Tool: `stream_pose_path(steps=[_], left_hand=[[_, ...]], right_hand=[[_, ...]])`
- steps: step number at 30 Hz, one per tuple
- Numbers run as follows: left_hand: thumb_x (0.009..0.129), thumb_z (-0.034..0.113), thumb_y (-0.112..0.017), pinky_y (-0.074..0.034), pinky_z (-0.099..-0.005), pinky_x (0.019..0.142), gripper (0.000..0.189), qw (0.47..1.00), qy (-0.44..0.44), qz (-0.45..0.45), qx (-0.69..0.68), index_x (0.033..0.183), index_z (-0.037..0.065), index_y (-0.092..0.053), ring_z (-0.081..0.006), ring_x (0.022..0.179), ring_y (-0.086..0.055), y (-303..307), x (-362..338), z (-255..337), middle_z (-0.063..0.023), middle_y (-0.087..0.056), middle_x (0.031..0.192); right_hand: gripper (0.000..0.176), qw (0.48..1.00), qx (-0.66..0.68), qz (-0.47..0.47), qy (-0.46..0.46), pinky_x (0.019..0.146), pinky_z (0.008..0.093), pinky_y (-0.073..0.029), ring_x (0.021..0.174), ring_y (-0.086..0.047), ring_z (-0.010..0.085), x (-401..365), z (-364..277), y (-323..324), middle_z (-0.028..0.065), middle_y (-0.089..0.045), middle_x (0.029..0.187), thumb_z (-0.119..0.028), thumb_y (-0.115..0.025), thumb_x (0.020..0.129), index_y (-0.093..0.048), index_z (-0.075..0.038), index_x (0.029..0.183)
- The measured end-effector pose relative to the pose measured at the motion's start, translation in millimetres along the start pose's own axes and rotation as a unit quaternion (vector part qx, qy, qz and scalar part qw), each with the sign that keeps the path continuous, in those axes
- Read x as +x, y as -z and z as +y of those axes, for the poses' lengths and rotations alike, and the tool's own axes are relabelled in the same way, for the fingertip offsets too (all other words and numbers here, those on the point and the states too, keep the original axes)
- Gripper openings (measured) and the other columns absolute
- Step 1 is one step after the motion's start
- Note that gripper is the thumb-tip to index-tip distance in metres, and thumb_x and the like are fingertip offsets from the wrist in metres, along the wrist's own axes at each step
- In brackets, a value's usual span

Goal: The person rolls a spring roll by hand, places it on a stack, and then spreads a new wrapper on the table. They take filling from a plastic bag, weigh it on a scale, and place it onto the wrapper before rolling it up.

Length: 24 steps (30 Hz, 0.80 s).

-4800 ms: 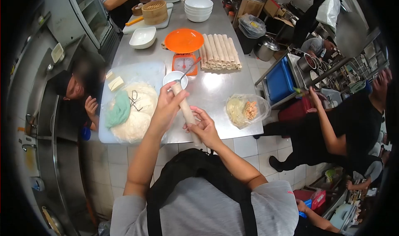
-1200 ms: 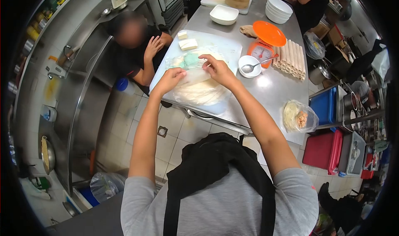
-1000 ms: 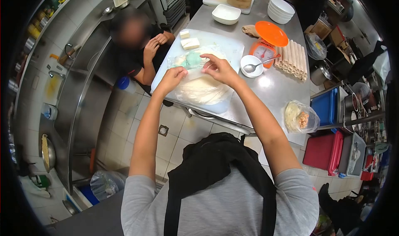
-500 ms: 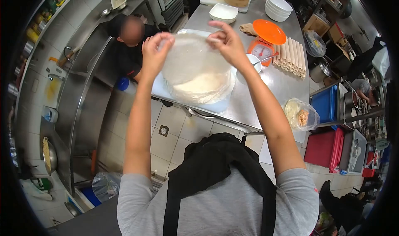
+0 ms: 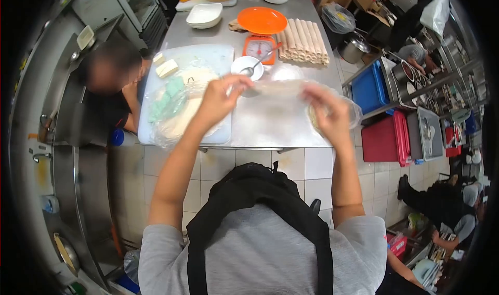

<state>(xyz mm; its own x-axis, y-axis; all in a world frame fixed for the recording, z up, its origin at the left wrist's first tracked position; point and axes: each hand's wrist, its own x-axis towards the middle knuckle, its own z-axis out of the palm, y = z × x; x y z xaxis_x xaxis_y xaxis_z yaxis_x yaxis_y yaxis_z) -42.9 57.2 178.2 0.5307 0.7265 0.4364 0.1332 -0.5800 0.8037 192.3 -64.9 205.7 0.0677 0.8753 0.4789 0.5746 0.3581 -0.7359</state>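
Between my hands a thin, pale wrapper sheet (image 5: 278, 87) hangs above the steel table (image 5: 260, 123), blurred by motion. My left hand (image 5: 223, 98) pinches its left end. My right hand (image 5: 328, 110) is at its right end, fingers bent and blurred. Behind the sheet stand a white bowl with a spoon (image 5: 244, 68) and an orange scale (image 5: 259, 48) carrying an orange plate (image 5: 262, 20). To the left, a white board (image 5: 221, 56) bears a stack of wrappers (image 5: 179, 119) under plastic, a green cloth (image 5: 165, 100) and pale blocks (image 5: 167, 68).
Rolled wrappers (image 5: 304, 40) lie right of the scale. A plastic bag (image 5: 355, 113) sits at the table's right edge, partly behind my right hand. Across the board's left side a person (image 5: 106, 82) leans close. White dishes (image 5: 204, 16) stand farther back.
The view has turned and shifted right. Both hands have moved from over the wrapper stack to over the bare steel, carrying the sheet, which is now seen nearly edge-on.
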Motion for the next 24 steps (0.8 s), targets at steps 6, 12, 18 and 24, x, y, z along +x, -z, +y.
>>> stream_pose_path(steps=[6, 12, 18, 24], left_hand=[[0.08, 0.003, -0.057, -0.035, -0.0443, 0.097, 0.016, 0.886, -0.112, -0.045, 0.448, 0.094, 0.008, -0.065, -0.0254, 0.098, -0.057, -78.3, -62.5, -89.0, -0.0074, -0.063, 0.104], [0.074, 0.011, -0.064, -0.036, -0.0454, 0.09, 0.03, 0.928, 0.0, -0.107, 0.357, 0.104, 0.012, -0.061, -0.0226, 0.105, -0.052, -110.1, -86.4, -84.1, -0.0049, -0.055, 0.11], [0.074, 0.011, -0.066, -0.034, -0.046, 0.092, 0.032, 0.924, 0.035, -0.152, 0.35, 0.106, 0.01, -0.059, -0.0236, 0.109, -0.049, -92.6, -91.3, -85.4, -0.0068, -0.051, 0.114], [0.078, 0.015, -0.066, -0.041, -0.0442, 0.089, 0.038, 0.971, -0.016, -0.126, 0.202, 0.113, 0.005, -0.056, -0.0334, 0.105, -0.053, -117.8, -58.2, -81.1, -0.0163, -0.054, 0.112]], right_hand=[[0.032, 0.985, -0.046, -0.144, -0.089, 0.093, 0.0393, -0.043, 0.109, -0.054, 0.033, -122.7, 90.8, -63.0, 0.0151, -0.059, 0.115, -0.007, -0.065, 0.078, -0.064, -0.006, 0.11], [0.025, 0.974, -0.207, -0.055, -0.076, 0.089, 0.0406, -0.042, 0.105, -0.051, 0.031, -130.6, 121.5, -57.9, 0.0103, -0.057, 0.113, -0.005, -0.064, 0.075, -0.066, -0.006, 0.1], [0.024, 0.983, -0.177, -0.018, -0.054, 0.086, 0.0407, -0.043, 0.101, -0.053, 0.0322, -119.7, 125.1, -38.0, 0.0134, -0.057, 0.109, -0.005, -0.063, 0.075, -0.065, -0.005, 0.099], [0.044, 0.931, -0.286, 0.167, -0.157, 0.086, 0.0411, -0.044, 0.101, -0.054, 0.0384, -90.4, 189.2, 46.6, 0.0197, -0.057, 0.11, -0.01, -0.068, 0.072, -0.055, 0.0, 0.113]])
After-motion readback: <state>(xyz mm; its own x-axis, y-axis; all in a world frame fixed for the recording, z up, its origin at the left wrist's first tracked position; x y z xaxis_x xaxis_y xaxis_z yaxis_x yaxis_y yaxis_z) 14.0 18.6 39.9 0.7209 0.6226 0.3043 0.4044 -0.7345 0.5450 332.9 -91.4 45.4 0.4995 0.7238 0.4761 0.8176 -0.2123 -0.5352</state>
